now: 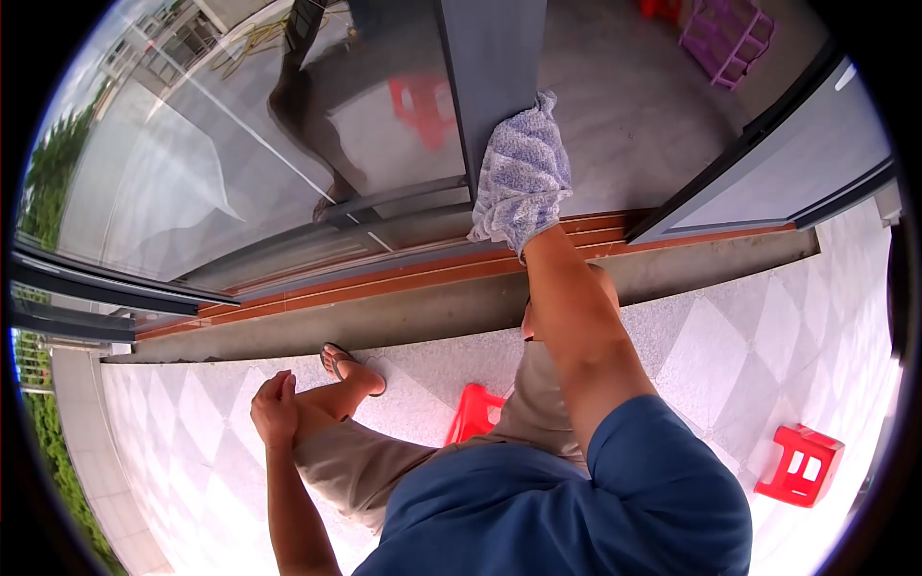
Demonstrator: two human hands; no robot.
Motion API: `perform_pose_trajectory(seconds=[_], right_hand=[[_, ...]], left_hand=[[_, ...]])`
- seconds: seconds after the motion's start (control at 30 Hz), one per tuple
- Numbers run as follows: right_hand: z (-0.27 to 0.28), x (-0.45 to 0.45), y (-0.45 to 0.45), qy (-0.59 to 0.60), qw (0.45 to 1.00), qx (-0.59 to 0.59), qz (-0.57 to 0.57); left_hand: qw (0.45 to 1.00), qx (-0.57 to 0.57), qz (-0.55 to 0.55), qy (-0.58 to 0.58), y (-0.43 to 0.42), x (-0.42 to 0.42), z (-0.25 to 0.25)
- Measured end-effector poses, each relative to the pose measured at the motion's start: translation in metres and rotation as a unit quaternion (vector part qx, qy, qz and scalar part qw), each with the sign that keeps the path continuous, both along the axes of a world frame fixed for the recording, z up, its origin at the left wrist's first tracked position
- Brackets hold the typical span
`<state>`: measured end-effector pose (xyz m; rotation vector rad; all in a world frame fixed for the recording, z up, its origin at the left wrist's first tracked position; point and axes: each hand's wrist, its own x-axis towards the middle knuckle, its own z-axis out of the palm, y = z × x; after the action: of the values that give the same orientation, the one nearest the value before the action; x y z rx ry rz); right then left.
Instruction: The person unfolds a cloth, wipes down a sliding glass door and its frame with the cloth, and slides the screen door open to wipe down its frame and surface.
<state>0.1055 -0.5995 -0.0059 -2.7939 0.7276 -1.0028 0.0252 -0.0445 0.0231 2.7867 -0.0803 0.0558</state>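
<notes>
A blue-and-white cloth [526, 173] covers my right hand, which presses it against the grey upright post [495, 58] of the glass door frame. The fingers of that hand are hidden under the cloth. My left hand [275, 408] rests near my left knee with its fingers curled together; what they hold, if anything, is too small to make out. The glass panel [240, 144] beside the post shows reflections.
A red stool [473, 413] is under me, and another red stool [802, 466] stands on the tiled floor at the right. Brown sill tracks [384, 282] run below the door. A purple rack [727, 40] is inside. A grey door panel [768, 154] stands at the right.
</notes>
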Motion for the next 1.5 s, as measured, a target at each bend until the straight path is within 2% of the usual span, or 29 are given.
perform_pose_trajectory(seconds=[0.07, 0.13, 0.2, 0.3, 0.4, 0.5, 0.57, 0.63, 0.7, 0.73, 0.83, 1.03, 1.07, 1.1, 1.13, 1.2, 1.27, 1.3, 1.37, 1.4, 1.5], right_hand=[[-0.005, 0.013, -0.003, 0.001, 0.996, 0.084, -0.026], [0.009, 0.01, 0.008, 0.008, 0.993, 0.103, -0.053], [0.062, -0.012, 0.028, 0.024, 0.995, 0.051, -0.078], [0.065, -0.01, 0.025, -0.034, 0.985, 0.161, -0.045], [0.06, -0.023, 0.023, -0.013, 0.98, 0.198, 0.008], [0.022, -0.025, 0.014, 0.039, 0.994, 0.093, 0.046], [-0.02, -0.012, 0.006, 0.016, 0.994, 0.085, 0.06], [0.0, -0.015, 0.008, 0.074, 0.984, 0.15, 0.061], [0.027, -0.019, 0.012, 0.09, 0.988, 0.116, 0.048], [0.004, -0.011, 0.009, 0.02, 0.995, 0.086, 0.045], [-0.001, -0.003, 0.014, -0.036, 0.988, 0.136, 0.057], [-0.002, -0.003, 0.016, -0.071, 0.954, 0.273, 0.105], [-0.001, -0.007, 0.015, -0.033, 0.968, 0.233, 0.088], [0.023, -0.019, 0.018, 0.024, 0.992, 0.112, 0.043], [0.038, -0.023, 0.018, 0.064, 0.985, 0.158, 0.039], [-0.004, -0.013, 0.005, 0.052, 0.994, 0.088, 0.042], [-0.006, -0.005, 0.003, -0.036, 0.985, 0.151, 0.07], [0.015, -0.005, 0.008, -0.112, 0.957, 0.249, 0.098], [0.026, -0.004, 0.011, -0.154, 0.942, 0.281, 0.101], [0.034, -0.002, 0.01, -0.117, 0.966, 0.219, 0.077], [0.056, -0.024, 0.019, -0.051, 0.972, 0.224, 0.044]], left_hand=[[1.0, -0.007, -0.005, -0.001, 0.003, -0.003, -0.004], [1.0, -0.011, -0.011, 0.002, 0.005, -0.004, -0.004], [1.0, -0.015, -0.013, 0.01, 0.004, -0.004, -0.002], [1.0, 0.001, -0.016, 0.017, -0.001, -0.003, 0.003], [1.0, 0.004, -0.013, 0.013, 0.007, 0.007, -0.003], [1.0, 0.003, 0.002, 0.014, 0.004, 0.01, -0.001], [1.0, -0.001, -0.001, 0.006, 0.005, 0.009, -0.002], [1.0, -0.005, -0.003, 0.009, 0.005, 0.008, -0.003], [1.0, -0.01, -0.005, 0.018, 0.003, 0.008, -0.002], [1.0, -0.01, -0.003, 0.022, 0.003, 0.007, -0.003], [1.0, -0.008, 0.004, 0.029, 0.002, 0.005, -0.003], [0.999, 0.011, 0.011, 0.035, 0.001, 0.004, 0.003], [0.999, 0.01, 0.016, 0.035, 0.002, 0.006, 0.004], [0.999, 0.008, 0.021, 0.035, 0.003, 0.006, 0.004], [0.999, 0.005, 0.026, 0.035, 0.005, 0.005, 0.002], [0.999, -0.004, 0.024, 0.036, 0.009, 0.005, -0.002], [0.999, -0.012, 0.022, 0.036, 0.007, 0.007, -0.002], [0.999, -0.014, 0.022, 0.038, 0.001, 0.005, 0.002], [0.999, -0.012, 0.014, 0.03, -0.003, 0.001, 0.005], [1.0, -0.009, 0.006, 0.022, -0.004, 0.0, 0.006], [1.0, -0.005, -0.002, 0.013, -0.003, -0.003, 0.006]])
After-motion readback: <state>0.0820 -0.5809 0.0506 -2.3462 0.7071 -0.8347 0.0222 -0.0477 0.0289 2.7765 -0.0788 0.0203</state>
